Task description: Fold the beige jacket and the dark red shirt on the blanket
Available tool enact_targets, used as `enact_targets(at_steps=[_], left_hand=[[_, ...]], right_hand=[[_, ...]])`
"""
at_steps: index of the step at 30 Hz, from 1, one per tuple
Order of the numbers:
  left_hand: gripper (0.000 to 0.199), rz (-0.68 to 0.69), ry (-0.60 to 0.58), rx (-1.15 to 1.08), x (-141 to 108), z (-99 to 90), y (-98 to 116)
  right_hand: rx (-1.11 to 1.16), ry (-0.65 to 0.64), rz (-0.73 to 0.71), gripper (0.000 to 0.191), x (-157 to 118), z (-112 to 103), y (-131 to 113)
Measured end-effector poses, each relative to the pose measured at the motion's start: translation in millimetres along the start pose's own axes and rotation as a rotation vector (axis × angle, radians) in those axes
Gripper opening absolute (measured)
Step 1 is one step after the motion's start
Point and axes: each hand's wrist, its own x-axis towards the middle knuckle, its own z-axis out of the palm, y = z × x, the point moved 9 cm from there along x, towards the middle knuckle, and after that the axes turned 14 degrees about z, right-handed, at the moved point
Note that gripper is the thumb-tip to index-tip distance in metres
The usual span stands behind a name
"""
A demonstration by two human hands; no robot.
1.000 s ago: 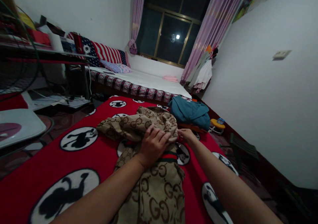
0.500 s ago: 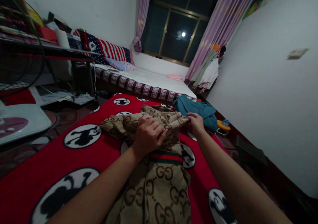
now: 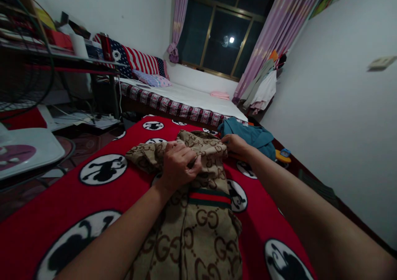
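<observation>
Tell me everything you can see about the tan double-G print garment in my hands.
The tan garment looks like woven cloth, with brown double-G motifs and a green-red-green striped band. A dark lengthwise line runs below the band. It lies on the red blanket, rumpled at the far end; its near end leaves the picture. The left hand grips bunched cloth; the right hand pinches the far right edge.

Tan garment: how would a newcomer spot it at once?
Find the red blanket with white circles. On it, held by the left hand and right hand, lies the tan garment. Unlike the teal garment beyond, it has brown lettering and a green-red-green band.
</observation>
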Motion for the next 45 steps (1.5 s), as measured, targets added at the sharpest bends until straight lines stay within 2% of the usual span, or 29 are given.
enact_targets(at_steps=[3,6,9,11,13,14,15,17,20,23,26,28,30,32,34,36,39,42,45], left_hand=[[0.023,-0.087,-0.064,0.039,-3,8.8,-15],[0.013,-0.221,-0.184,0.121,-14,21.5,-38],[0.007,-0.309,-0.265,0.184,-25,27.9,-54],[0.015,-0.319,-0.269,0.182,-28,28.6,-55],[0.019,-0.291,-0.248,0.145,-27,29.4,-50],[0.018,-0.274,-0.235,0.120,-27,30.2,-46],[0.017,-0.260,-0.223,0.098,-26,31.5,-43],[0.020,-0.252,-0.211,0.065,-28,35.2,-39],[0.032,-0.294,-0.213,0.043,-39,41.4,-44],[0.037,-0.387,-0.208,0.031,-53,43.7,-57],[0.038,-0.452,-0.193,0.019,-62,42.6,-67],[0.038,-0.468,-0.176,0.010,-65,41.0,-69],[0.038,-0.480,-0.160,-0.001,-66,39.9,-71],[0.039,-0.493,-0.148,-0.014,-67,39.6,-71],[0.039,-0.501,-0.142,-0.027,-67,39.7,-71],[0.039,-0.506,-0.129,-0.030,-67,37.4,-71],[0.037,-0.515,-0.097,0.011,-69,25.6,-78],[0.040,-0.606,-0.071,0.139,-80,2.9,-104],[0.050,-0.832,-0.139,0.267,-104,-17.9,-143]], right_hand=[[0.016,0.141,0.094,0.018,14,-12,10],[0.051,0.335,0.156,0.027,7,-20,13],[0.106,0.500,0.120,0.039,-30,-15,4],[0.134,0.562,-0.074,0.041,-66,-5,-16],[0.045,0.510,-0.330,0.039,-100,17,-40],[-0.050,0.447,-0.415,0.041,-110,32,-48],[-0.165,0.371,-0.436,0.043,-114,49,-50],[-0.375,0.229,-0.326,0.051,-104,79,-39],[-0.543,0.049,-0.046,0.057,-74,108,-5],[-0.597,-0.069,0.107,0.057,-55,119,12],[-0.602,-0.175,0.156,0.056,-55,115,5],[-0.594,-0.172,0.160,0.054,-67,106,-8],[-0.540,-0.072,0.146,0.051,-86,94,-23],[-0.433,0.028,0.104,0.054,-115,91,-34],[-0.347,0.068,0.050,0.061,-147,100,-37],[-0.351,0.073,0.006,0.067,-173,115,-34],[-0.405,0.092,-0.010,0.069,-194,129,-27],[-0.403,0.108,-0.007,0.068,-197,130,-26],[-0.384,0.127,-0.016,0.068,-195,127,-27]])
